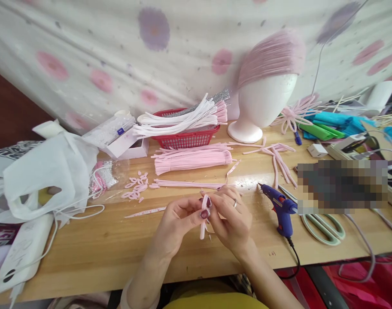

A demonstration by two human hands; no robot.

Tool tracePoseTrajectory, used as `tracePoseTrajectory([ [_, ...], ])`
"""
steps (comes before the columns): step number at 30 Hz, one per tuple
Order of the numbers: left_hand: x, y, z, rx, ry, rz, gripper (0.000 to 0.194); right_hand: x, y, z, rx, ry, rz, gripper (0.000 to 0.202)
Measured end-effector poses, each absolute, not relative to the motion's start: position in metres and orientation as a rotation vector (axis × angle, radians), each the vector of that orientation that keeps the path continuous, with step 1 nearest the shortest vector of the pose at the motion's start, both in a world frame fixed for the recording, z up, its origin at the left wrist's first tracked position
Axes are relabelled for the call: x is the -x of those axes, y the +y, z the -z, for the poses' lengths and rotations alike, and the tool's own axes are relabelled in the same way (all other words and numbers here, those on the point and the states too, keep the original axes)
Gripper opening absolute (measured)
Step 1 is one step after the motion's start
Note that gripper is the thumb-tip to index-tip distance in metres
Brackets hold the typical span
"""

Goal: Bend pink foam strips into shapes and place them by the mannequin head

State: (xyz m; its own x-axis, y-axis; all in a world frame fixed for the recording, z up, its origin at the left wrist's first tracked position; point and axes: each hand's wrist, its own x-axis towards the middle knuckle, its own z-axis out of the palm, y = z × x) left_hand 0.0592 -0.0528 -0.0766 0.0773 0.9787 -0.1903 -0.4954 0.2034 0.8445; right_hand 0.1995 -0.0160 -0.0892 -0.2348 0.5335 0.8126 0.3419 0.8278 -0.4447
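A short pink pipe cleaner piece hangs between my two hands, over the near part of the table. My left hand pinches it between thumb and fingers. From the other side my right hand, with a ring on one finger, closes its fingertips on the same piece. Just beyond the hands lie a few long pink pipe cleaners and a thick pink bundle. Small pink loops are scattered to the left. A measuring tape runs partly behind my left hand.
A blue glue gun and green-handled scissors lie at the right. Behind are a red basket of white pipe cleaners and a white foam head. A plastic bag and power strip sit left.
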Motion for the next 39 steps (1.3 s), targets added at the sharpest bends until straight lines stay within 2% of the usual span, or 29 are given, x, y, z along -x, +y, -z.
tracePoseTrajectory([
  [5, -0.059, -0.048, 0.083, -0.836, 0.917, -1.407, 0.013, -0.195, -0.019, 0.09, 0.749, -1.754, -0.538, 0.022],
  [12, -0.062, -0.047, 0.086, -0.684, 0.866, -1.456, 0.019, -0.188, -0.029, 0.089, 0.778, -1.5, -1.036, 0.017],
  [19, -0.061, -0.043, 0.092, -0.624, 0.826, -1.555, 0.023, -0.191, -0.043, 0.102, 0.808, -1.468, -1.378, 0.025],
  [26, -0.062, -0.043, 0.098, -0.584, 0.817, -1.588, 0.024, -0.194, -0.045, 0.097, 0.812, -1.584, -1.382, 0.026],
  [32, -0.053, -0.045, 0.094, -0.559, 0.805, -1.489, 0.041, -0.197, -0.043, 0.092, 0.773, -1.599, -1.621, 0.035],
  [35, -0.051, -0.046, 0.095, -0.543, 0.761, -1.425, 0.035, -0.196, -0.043, 0.091, 0.755, -1.618, -1.656, 0.034],
  [39, -0.053, -0.045, 0.096, -0.53, 0.761, -1.454, 0.026, -0.196, -0.044, 0.086, 0.755, -1.748, -1.52, 0.032],
])
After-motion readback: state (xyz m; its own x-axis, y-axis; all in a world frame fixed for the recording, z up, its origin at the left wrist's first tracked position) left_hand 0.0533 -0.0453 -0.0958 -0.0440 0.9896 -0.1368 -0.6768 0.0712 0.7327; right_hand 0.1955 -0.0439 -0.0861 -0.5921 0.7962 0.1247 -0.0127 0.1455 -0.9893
